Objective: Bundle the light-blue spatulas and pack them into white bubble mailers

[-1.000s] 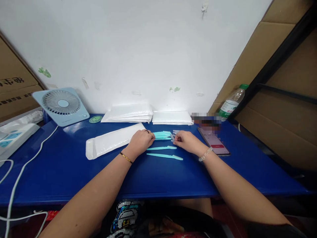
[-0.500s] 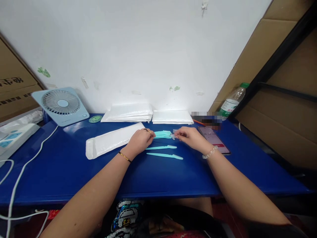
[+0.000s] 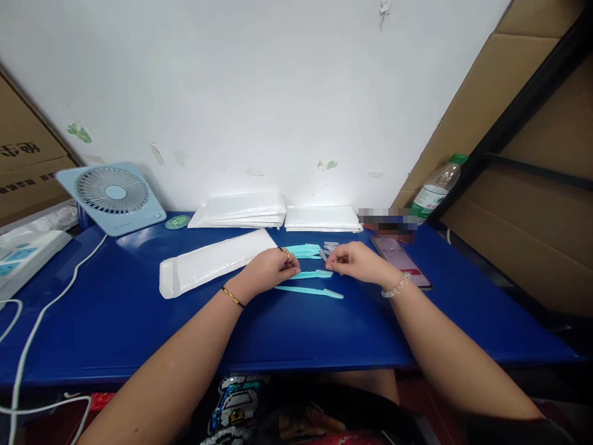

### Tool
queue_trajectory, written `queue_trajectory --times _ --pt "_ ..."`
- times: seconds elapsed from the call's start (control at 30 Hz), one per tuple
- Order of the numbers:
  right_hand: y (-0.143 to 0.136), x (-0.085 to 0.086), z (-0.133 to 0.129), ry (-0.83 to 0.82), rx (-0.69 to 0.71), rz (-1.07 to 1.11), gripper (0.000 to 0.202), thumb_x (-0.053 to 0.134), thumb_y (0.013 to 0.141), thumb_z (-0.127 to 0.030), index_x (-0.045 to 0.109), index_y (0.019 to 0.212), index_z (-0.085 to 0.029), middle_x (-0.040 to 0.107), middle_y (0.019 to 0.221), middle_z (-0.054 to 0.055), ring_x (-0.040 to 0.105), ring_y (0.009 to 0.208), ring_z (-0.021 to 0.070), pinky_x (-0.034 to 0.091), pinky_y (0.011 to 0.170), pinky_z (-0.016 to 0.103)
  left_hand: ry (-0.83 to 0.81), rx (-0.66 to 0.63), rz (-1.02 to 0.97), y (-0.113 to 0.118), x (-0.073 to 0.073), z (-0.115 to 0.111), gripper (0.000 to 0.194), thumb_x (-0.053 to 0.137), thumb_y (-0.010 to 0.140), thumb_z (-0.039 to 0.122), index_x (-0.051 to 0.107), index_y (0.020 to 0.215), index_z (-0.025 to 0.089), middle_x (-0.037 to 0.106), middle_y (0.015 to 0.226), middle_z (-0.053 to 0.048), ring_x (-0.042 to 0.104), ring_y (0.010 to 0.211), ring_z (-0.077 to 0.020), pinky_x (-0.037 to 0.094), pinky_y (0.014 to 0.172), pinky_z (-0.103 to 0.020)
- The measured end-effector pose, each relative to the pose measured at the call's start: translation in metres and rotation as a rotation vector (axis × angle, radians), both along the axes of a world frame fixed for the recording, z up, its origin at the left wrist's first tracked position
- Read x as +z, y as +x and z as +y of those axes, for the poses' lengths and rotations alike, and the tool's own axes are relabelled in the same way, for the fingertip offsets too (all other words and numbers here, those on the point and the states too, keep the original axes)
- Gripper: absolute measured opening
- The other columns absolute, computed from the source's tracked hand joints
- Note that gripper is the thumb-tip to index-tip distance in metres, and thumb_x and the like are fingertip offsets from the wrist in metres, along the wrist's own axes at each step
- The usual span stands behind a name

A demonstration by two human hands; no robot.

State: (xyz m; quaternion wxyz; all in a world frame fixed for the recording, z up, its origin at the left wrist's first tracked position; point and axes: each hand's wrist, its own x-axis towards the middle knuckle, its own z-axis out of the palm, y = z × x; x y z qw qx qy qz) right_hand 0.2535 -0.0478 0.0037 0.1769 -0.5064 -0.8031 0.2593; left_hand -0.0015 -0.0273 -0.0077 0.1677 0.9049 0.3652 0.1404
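My left hand (image 3: 271, 269) pinches the handle end of a turquoise eyebrow razor (image 3: 315, 274), whose blade end points right. My right hand (image 3: 354, 259), its thumb and fingertips pressed together, is just beyond that blade end; what it holds, if anything, is too small to make out. Behind lie several more turquoise razors (image 3: 303, 248) in a bunch, with small clear blade caps (image 3: 330, 245) at their right. A single razor (image 3: 312, 291) lies nearer me. The white padded mailer (image 3: 208, 266) rests on the blue table, partly behind my left hand.
Two stacks of white mailers, a left stack (image 3: 241, 210) and a right stack (image 3: 322, 219), stand against the wall. A blue fan (image 3: 113, 196) and a power strip (image 3: 32, 262) are at left. A phone (image 3: 402, 262) and a bottle (image 3: 435, 191) stand right.
My left hand has moved nearer me and slightly right, from the bunched razors to the middle razor. My right hand has dropped slightly towards that razor's blade end.
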Motion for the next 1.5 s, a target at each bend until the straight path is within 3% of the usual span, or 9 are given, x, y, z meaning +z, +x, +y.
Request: queue_trajectory --times 0.1,0.17,0.4,0.67,0.87,1.1,1.27,1.5 --pt "-0.003 -0.009 0.009 0.182 -0.19 -0.094 0.021 0.057 0.081 -0.035 0.066 0.074 -0.017 0.065 0.072 0.003 0.057 0.064 0.0147 0.04 0.058 0.025 0.152 0.134 0.002 -0.001 -0.005 0.009 0.025 0.05 0.086 0.033 0.066 0.098 0.019 0.066 0.098 -0.006 0.059 0.09 -0.0201 0.046 0.078 -0.03" --pt "-0.008 -0.016 0.016 0.249 -0.245 -0.148 0.019 0.061 0.079 -0.035 0.065 0.076 -0.017 0.064 0.079 0.005 0.057 0.07 0.0159 0.041 0.062 0.025 0.225 0.21 0.047 -0.003 -0.008 0.016 0.025 0.051 0.085 0.03 0.065 0.103 0.018 0.064 0.105 -0.008 0.057 0.097 -0.0223 0.045 0.083 -0.033" --pt "-0.01 -0.022 0.021 0.172 -0.263 -0.251 0.016 0.058 0.083 -0.032 0.063 0.077 -0.017 0.061 0.086 0.007 0.057 0.075 0.0174 0.041 0.063 0.026 0.276 0.24 0.146 -0.003 -0.012 0.02 0.02 0.047 0.086 0.023 0.066 0.084 0.019 0.067 0.09 -0.006 0.058 0.086 -0.0198 0.044 0.079 -0.031" --pt "-0.006 -0.017 0.017 0.143 -0.227 -0.273 0.006 0.058 0.08 -0.021 0.064 0.08 -0.018 0.06 0.088 0.007 0.058 0.076 0.0164 0.042 0.066 0.024 0.268 0.258 0.129 -0.004 -0.015 0.021 0.022 0.046 0.085 0.025 0.066 0.079 0.02 0.067 0.084 -0.005 0.058 0.081 -0.0195 0.043 0.072 -0.03" --pt "-0.004 -0.017 0.015 0.144 -0.199 -0.296 0.004 0.059 0.078 -0.02 0.062 0.076 -0.018 0.061 0.084 0.006 0.057 0.075 0.0166 0.041 0.067 0.025 0.257 0.263 0.069 -0.004 -0.007 0.017 0.024 0.043 0.087 0.026 0.065 0.081 0.019 0.067 0.087 -0.005 0.059 0.082 -0.0189 0.044 0.074 -0.03" --pt "-0.001 -0.004 0.007 0.163 -0.185 -0.068 0.009 0.055 0.082 -0.026 0.06 0.081 -0.018 0.063 0.075 0.002 0.054 0.064 0.0137 0.038 0.06 0.024 0.171 0.274 -0.011 -0.007 -0.003 0.015 0.025 0.042 0.088 0.028 0.064 0.082 0.019 0.067 0.089 -0.004 0.059 0.082 -0.0192 0.044 0.071 -0.03" --pt "-0.006 0.001 0.006 0.17 -0.151 -0.035 0.014 0.054 0.083 -0.03 0.062 0.082 -0.018 0.061 0.07 0.001 0.052 0.06 0.0131 0.037 0.058 0.024 0.169 0.27 -0.015 -0.007 -0.005 0.016 0.024 0.043 0.088 0.028 0.064 0.081 0.019 0.067 0.09 -0.005 0.059 0.083 -0.0192 0.044 0.072 -0.03" --pt "-0.014 0.002 0.002 0.13 -0.067 0.018 0.015 0.055 0.082 -0.029 0.064 0.083 -0.017 0.061 0.07 0.001 0.052 0.061 0.0117 0.038 0.057 0.023 0.115 0.161 -0.063 -0.003 -0.001 0.011 0.025 0.044 0.088 0.03 0.064 0.08 0.018 0.067 0.088 -0.005 0.059 0.08 -0.0179 0.044 0.07 -0.028"
